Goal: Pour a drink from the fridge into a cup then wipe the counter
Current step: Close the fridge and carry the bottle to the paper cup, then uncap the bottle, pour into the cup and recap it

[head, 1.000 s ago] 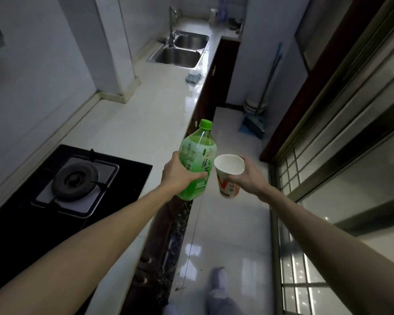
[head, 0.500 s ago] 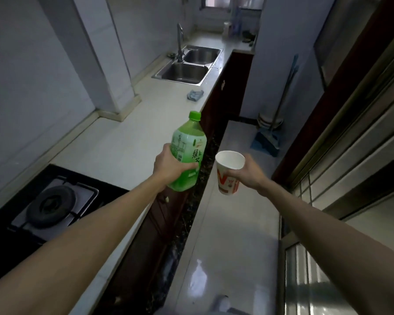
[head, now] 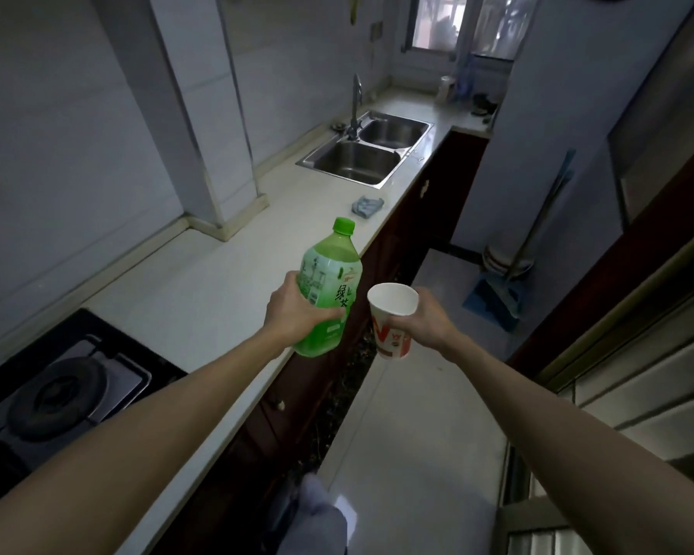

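Note:
A green drink bottle (head: 331, 274) with a green cap on is held upright, slightly tilted, in my left hand (head: 297, 314), just over the front edge of the white counter (head: 201, 290). My right hand (head: 421, 322) grips a white paper cup (head: 391, 314) with a red print, open end up and empty, right beside the bottle and above the floor. A blue-grey cloth (head: 367, 206) lies crumpled on the counter in front of the sink.
A double steel sink (head: 361, 154) with a tap sits farther along the counter. A black gas hob (head: 57, 398) is at the near left. Dark cabinet fronts (head: 309, 378) line the aisle; a broom and dustpan (head: 497, 290) lean at the far right.
The view has advanced along the aisle, so the hob has slid back to the lower left and the sink is nearer. Both hands still carry bottle and cup side by side.

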